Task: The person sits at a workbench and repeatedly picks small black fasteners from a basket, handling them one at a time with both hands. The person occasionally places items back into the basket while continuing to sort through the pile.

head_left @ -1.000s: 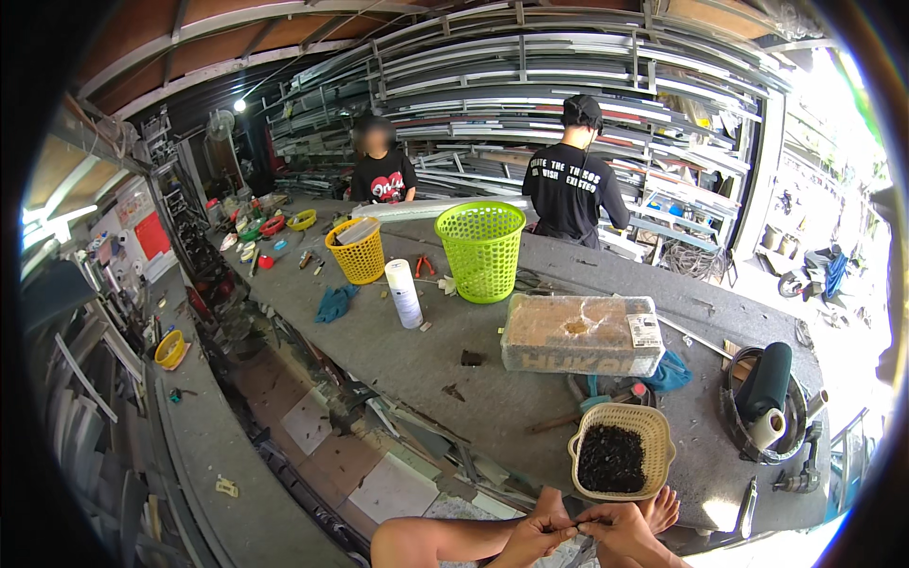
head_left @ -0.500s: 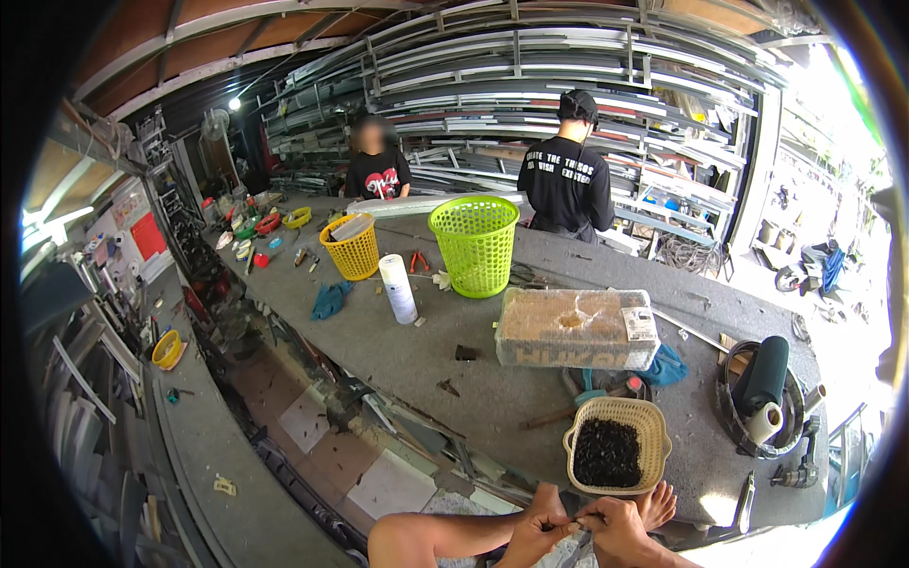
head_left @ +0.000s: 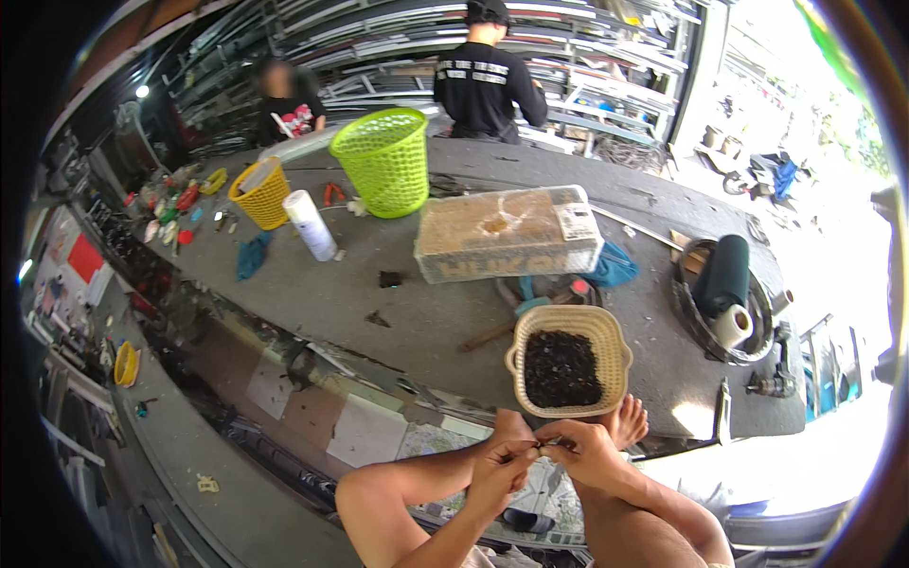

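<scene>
As the left hand [head_left: 502,466] and right hand [head_left: 582,454] pinch a tiny piece [head_left: 542,444] together, perhaps to steady it, the basket [head_left: 614,364] of black bits [head_left: 561,371] sits just beyond them, likely for easy reach.

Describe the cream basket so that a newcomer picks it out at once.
Find the long grey worktable and, on it, the plastic-wrapped box. Between that box and the person's right hand sits a squarish cream basket with rounded corners. Unlike the taller yellow basket and lime-green basket farther away, it is low and holds small black pieces.
</scene>
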